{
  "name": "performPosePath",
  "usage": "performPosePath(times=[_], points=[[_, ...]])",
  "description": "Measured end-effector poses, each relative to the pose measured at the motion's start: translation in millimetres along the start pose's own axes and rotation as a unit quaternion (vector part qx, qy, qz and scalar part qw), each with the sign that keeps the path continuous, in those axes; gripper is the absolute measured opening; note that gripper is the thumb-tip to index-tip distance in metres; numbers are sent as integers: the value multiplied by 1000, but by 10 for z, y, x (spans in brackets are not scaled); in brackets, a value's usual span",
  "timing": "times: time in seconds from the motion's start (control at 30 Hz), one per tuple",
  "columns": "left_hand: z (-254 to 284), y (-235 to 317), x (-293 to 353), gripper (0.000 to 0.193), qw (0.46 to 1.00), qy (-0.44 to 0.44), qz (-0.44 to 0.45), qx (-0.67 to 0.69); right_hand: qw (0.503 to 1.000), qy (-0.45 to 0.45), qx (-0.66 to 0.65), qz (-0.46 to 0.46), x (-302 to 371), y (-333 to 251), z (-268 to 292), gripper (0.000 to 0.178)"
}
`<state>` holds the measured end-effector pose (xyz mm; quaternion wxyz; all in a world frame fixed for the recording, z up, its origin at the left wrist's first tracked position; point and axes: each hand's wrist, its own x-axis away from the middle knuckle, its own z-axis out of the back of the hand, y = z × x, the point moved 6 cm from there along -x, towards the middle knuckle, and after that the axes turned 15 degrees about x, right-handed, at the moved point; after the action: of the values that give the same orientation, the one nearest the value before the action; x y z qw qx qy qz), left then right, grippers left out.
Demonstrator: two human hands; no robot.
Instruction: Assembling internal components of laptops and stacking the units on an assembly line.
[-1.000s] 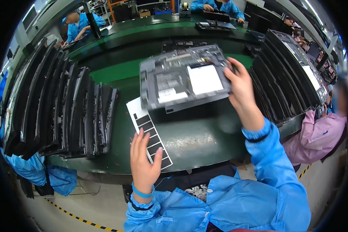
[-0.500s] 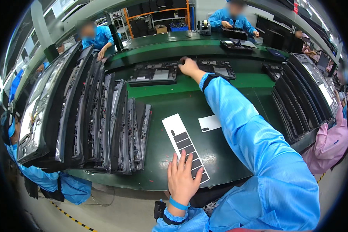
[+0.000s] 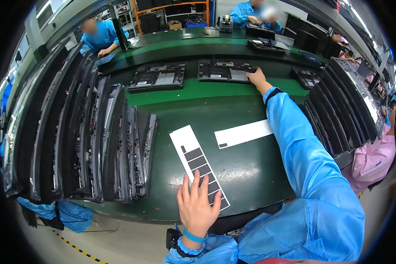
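My left hand point(image 3: 198, 204) lies flat with fingers spread on a white sheet of dark rectangular stickers point(image 3: 193, 154) on the green table. My right hand point(image 3: 258, 79) reaches far forward to the right end of an opened laptop base point(image 3: 222, 71), its thumb and fingertips drawn together at the dark edge. Anything small between those fingers is too hidden to make out. A second laptop base point(image 3: 156, 77), its inner parts exposed, lies to the left. Under my right forearm runs another white strip point(image 3: 242, 134), mostly blank, with one small dark mark.
Tall rows of laptop bases stand on edge at the left point(image 3: 79, 132) and right point(image 3: 347, 105). Another base point(image 3: 306, 78) lies at the far right. Across the bench, people in blue point(image 3: 99, 39) work; a pink sleeve point(image 3: 372, 158) shows at the right.
My right hand has moved right, from the gap between the two laptop bases to the right base's far end. My left hand stays on the sheet. The whole view has shifted somewhat.
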<state>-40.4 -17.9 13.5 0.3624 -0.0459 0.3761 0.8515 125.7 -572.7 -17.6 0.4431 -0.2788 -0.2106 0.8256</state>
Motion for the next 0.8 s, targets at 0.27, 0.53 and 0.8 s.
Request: performPosePath(times=[0.27, 0.53, 0.8], points=[[-53, 68, 41, 45, 999, 30, -20, -15, 964, 112, -224, -94, 253, -126, 105, 29], [8, 75, 82, 41, 998, 40, -35, 12, 903, 214, -348, -130, 1130, -515, 935, 18], [-29, -37, 72, 46, 997, 55, -46, 42, 807, 65, -573, -129, 2165, -407, 1375, 24]])
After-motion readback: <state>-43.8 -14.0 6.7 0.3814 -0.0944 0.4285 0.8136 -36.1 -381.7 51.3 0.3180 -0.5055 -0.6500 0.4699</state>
